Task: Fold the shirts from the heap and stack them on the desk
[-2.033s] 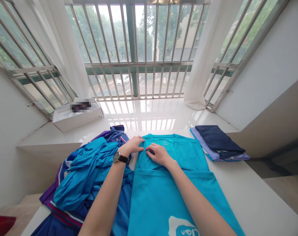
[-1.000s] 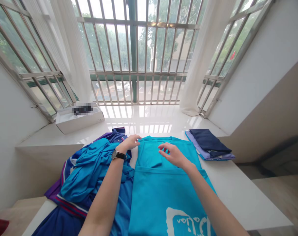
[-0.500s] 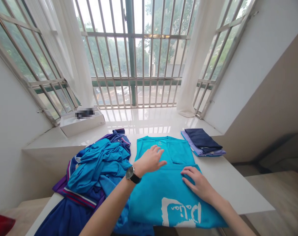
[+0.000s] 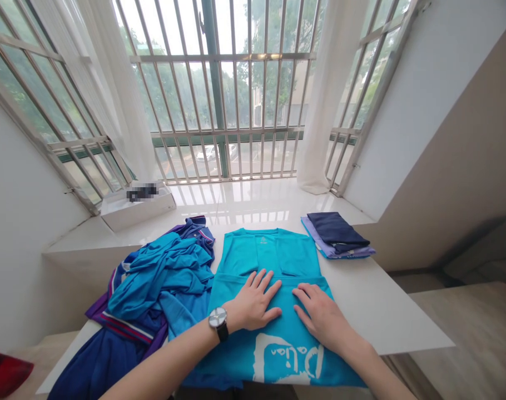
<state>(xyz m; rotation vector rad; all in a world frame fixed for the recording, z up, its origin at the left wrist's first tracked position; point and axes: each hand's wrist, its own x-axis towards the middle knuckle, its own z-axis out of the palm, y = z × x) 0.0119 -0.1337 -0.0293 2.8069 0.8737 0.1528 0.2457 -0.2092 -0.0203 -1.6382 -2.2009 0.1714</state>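
A turquoise T-shirt (image 4: 240, 255) lies on the white table in front of me, its sides tucked in and its lower part folded up below the collar. White lettering shows upside down near the front edge. My left hand (image 4: 256, 300), with a watch (image 4: 218, 321) on the wrist, rests flat on the folded part with fingers spread. Beside it on the right, my right hand (image 4: 317, 311) lies on the same cloth, fingers stretched out and slightly bent. Neither hand grips anything.
A crumpled heap of blue and purple clothes (image 4: 161, 272) lies to the left. Folded garments (image 4: 338, 233) are stacked at the right on the white table (image 4: 386, 311). A white box (image 4: 140, 211) stands on the sill below the barred window (image 4: 236, 100). Something red (image 4: 6, 372) shows at lower left.
My left hand has come down from above the collar area onto the folded part of the T-shirt. My right hand has slid left, closer to it. The view has shifted slightly.
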